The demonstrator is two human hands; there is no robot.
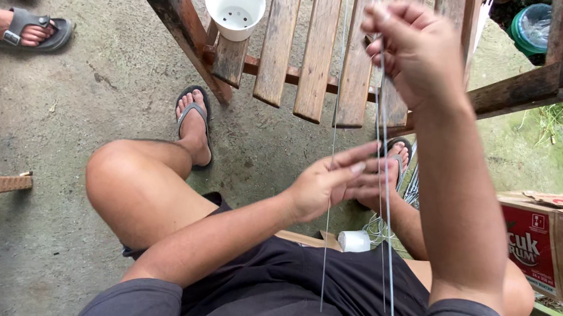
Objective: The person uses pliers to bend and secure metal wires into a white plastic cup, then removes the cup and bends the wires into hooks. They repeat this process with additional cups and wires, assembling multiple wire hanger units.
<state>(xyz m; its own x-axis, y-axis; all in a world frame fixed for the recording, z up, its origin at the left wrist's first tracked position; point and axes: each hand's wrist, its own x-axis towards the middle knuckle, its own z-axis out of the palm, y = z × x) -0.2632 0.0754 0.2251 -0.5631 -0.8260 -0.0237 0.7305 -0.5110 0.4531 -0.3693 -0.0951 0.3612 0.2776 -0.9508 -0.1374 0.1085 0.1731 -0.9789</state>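
While the wooden slatted bench [319, 33] fills the top of my view, I see my right hand [413, 46] raised in front of its slats, fingers pinched shut on thin pale strings [383, 160] that run down toward my lap. Below the bench's front edge my left hand [330, 186] is partly open, fingertips touching the same strings, with a white perforated cup [234, 5] on the seat and a white spool [355, 241] beside my knee.
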